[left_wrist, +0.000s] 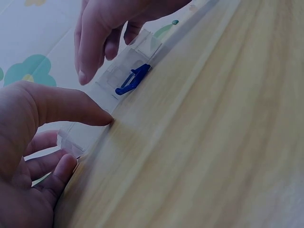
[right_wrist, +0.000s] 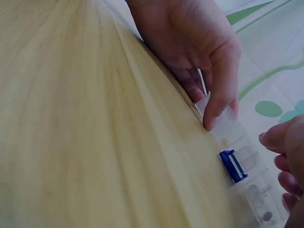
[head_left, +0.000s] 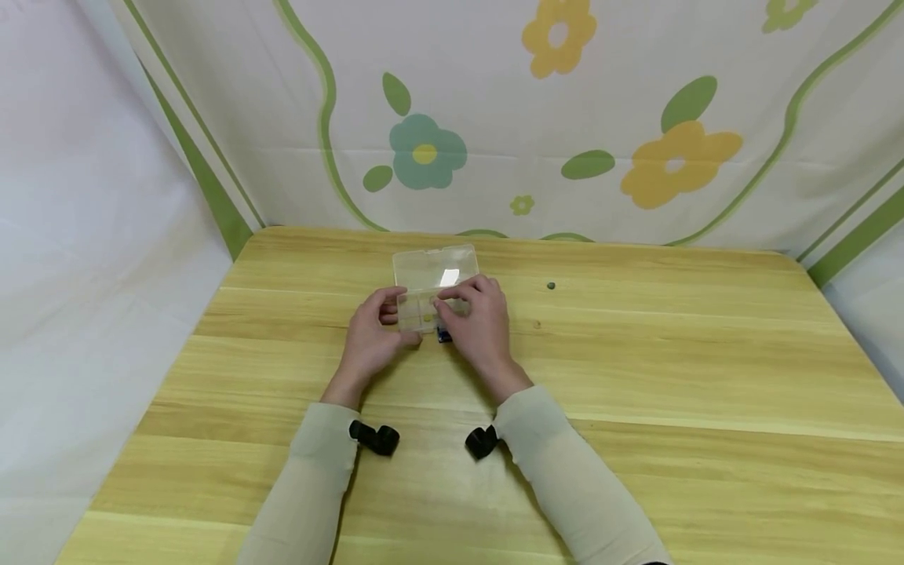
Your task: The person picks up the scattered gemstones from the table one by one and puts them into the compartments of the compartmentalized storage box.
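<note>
A clear plastic compartment box (head_left: 410, 312) lies on the table with its clear lid (head_left: 424, 271) raised at the back. My left hand (head_left: 374, 329) grips the box's left end, thumb at the front edge and fingers behind. My right hand (head_left: 483, 322) is over the middle compartments, thumb and forefinger tips close together; I cannot tell whether something tiny is between them. A blue latch (right_wrist: 232, 166) sits at the box's front. Inside are a small yellowish piece (right_wrist: 224, 142) and, farther right, a dark round piece (right_wrist: 267, 216).
On the wooden table (head_left: 636, 377), right of the box, lie a small dark pebble-like piece (head_left: 551, 286) and a small pale piece (head_left: 537, 324). A white cloth with printed flowers (head_left: 494, 157) hangs behind the table's far edge.
</note>
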Motion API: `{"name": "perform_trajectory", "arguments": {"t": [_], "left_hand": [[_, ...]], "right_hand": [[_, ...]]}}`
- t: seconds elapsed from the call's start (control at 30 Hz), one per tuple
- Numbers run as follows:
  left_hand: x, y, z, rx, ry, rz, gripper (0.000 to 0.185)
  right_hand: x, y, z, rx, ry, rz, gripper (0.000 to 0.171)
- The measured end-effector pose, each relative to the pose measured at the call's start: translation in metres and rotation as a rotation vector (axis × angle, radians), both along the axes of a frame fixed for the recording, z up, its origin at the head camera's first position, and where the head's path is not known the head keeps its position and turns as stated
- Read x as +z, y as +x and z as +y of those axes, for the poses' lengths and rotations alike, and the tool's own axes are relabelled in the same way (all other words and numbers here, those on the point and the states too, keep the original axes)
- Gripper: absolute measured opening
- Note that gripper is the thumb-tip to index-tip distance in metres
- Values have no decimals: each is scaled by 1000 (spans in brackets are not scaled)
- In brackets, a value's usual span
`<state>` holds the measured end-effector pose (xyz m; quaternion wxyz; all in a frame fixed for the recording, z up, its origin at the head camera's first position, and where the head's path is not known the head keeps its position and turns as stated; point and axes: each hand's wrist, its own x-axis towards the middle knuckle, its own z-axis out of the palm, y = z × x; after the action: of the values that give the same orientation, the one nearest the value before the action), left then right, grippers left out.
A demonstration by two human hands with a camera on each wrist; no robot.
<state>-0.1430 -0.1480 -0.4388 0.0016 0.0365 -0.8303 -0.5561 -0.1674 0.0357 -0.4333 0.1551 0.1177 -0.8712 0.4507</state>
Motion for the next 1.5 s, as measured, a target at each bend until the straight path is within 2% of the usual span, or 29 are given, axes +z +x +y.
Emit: {"name": "perform_trajectory", "arguments": {"t": [0.33, 0.8, 1.0, 1.5], "left_hand": [[0, 2, 3, -3, 9, -6, 80], [1, 1, 1, 11, -12, -23, 80], [1, 2, 2, 14, -7, -17, 80], [0, 3, 2, 12, -4, -31, 80]], "right_hand": [[4, 6, 15, -5, -66, 4, 8], [9, 16, 53, -11, 1, -100, 12], [7, 16, 75, -12, 26, -111, 15], [-1, 16, 126, -62, 12, -145, 17]]}}
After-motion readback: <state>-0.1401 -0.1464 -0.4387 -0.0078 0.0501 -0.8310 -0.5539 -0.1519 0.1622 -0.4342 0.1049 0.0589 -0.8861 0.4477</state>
